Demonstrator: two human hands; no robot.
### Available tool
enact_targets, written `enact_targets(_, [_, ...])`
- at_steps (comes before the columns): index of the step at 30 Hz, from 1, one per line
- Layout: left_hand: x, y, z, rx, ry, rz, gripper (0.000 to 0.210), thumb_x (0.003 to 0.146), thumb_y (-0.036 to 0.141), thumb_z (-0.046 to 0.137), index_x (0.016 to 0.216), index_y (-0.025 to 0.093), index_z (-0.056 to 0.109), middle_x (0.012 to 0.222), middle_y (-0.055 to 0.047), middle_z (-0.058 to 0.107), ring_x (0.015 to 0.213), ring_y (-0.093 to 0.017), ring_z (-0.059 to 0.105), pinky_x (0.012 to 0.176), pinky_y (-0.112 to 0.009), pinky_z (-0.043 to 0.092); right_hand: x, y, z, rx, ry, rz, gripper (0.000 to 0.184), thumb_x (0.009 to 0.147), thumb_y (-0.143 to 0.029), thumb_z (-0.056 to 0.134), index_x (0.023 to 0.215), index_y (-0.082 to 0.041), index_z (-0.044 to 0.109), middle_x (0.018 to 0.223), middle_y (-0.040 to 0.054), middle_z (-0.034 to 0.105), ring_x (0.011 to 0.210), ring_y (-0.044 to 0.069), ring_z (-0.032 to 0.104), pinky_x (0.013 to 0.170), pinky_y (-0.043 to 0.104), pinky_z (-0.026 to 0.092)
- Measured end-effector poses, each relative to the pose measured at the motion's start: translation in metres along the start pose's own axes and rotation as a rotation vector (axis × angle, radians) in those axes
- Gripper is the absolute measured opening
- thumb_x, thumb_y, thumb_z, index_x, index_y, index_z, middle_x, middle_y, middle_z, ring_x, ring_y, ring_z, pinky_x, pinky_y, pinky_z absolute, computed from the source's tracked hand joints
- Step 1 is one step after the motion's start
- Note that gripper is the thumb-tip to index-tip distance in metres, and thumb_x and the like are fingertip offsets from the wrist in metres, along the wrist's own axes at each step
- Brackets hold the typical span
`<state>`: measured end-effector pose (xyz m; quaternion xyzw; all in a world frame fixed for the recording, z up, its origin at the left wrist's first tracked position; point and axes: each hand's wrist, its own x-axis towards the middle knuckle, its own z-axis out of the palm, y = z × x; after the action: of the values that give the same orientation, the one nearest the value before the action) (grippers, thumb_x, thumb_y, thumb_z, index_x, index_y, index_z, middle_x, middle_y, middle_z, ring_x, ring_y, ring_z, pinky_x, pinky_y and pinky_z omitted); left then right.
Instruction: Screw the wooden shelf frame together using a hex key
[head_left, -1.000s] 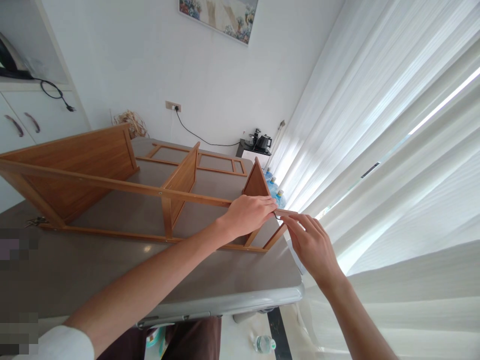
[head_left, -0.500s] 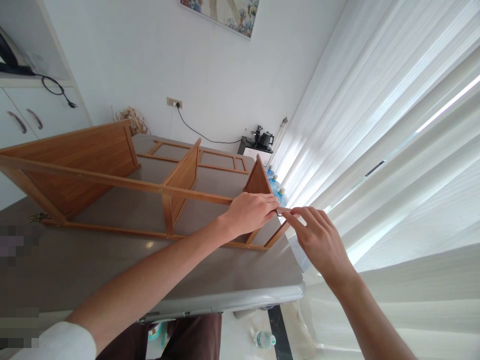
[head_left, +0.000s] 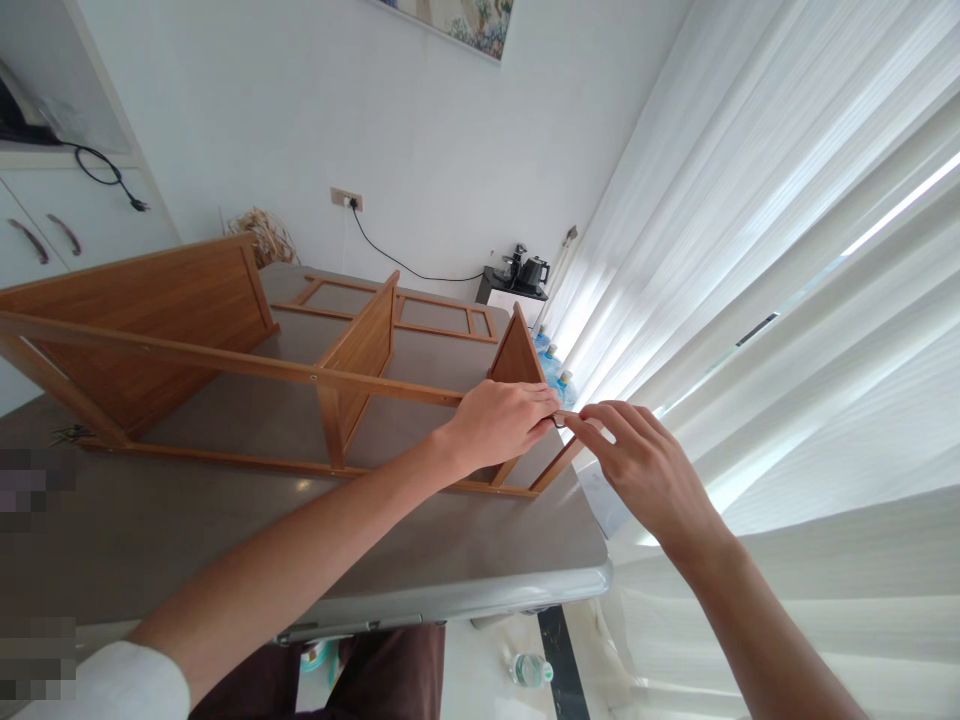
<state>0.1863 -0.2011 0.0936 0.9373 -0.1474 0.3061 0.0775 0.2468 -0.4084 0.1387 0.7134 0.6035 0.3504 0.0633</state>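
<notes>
A wooden shelf rack (head_left: 358,350) lies on its side on the grey table, its uprights running left to right. My left hand (head_left: 504,420) is closed over the upper rail near the rack's right end. Just beyond it, my right hand (head_left: 634,450) pinches a thin, dark bent metal tool that looks like a hex key (head_left: 558,422), held at the rail's end. The fingers hide most of this tool and the spot where it meets the wood.
The grey table's (head_left: 420,560) rounded front corner lies below my hands. White curtains (head_left: 787,330) hang close on the right. Beyond the rack are blue-capped water bottles (head_left: 551,360) and a kettle (head_left: 534,273) on a stand. A plastic bottle (head_left: 529,670) lies on the floor.
My right hand has shifted slightly up and tilted, and the hex key's visible part has moved a little. My left hand keeps its place on the rail. The view has shifted slightly.
</notes>
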Motion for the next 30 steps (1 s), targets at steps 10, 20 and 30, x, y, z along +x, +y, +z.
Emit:
enact_targets(10, [0.001, 0.001, 0.000, 0.000, -0.004, -0.022, 0.029, 0.102, 0.029, 0.045, 0.121, 0.025, 0.067, 0.130, 0.000, 0.070, 0.114, -0.016, 0.069, 0.081, -0.026, 0.060, 0.002, -0.003, -0.003, -0.021, -0.055, 0.013, 0.029, 0.091, 0.005, 0.045, 0.098, -0.017, 0.063, 0.100, 0.0097, 0.064, 0.093, 0.023, 0.059, 0.077, 0.035, 0.048])
enact_targets(20, [0.000, 0.000, -0.001, 0.005, 0.008, -0.005, 0.027, 0.103, 0.030, 0.047, 0.116, 0.024, 0.069, 0.127, 0.000, 0.072, 0.107, -0.016, 0.071, 0.071, -0.024, 0.059, -0.003, 0.008, 0.001, 0.182, -0.104, 0.054, 0.049, 0.086, 0.011, 0.042, 0.120, -0.017, 0.062, 0.107, 0.0095, 0.060, 0.097, 0.021, 0.058, 0.073, 0.033, 0.053])
enact_targets(30, [0.001, 0.000, 0.000, -0.003, 0.008, -0.004, 0.027, 0.102, 0.027, 0.047, 0.116, 0.022, 0.070, 0.127, 0.000, 0.071, 0.107, -0.016, 0.071, 0.073, -0.026, 0.060, -0.003, 0.007, 0.000, 0.217, -0.097, 0.060, 0.050, 0.085, 0.011, 0.042, 0.123, -0.015, 0.062, 0.106, 0.0101, 0.060, 0.096, 0.022, 0.058, 0.070, 0.033, 0.055])
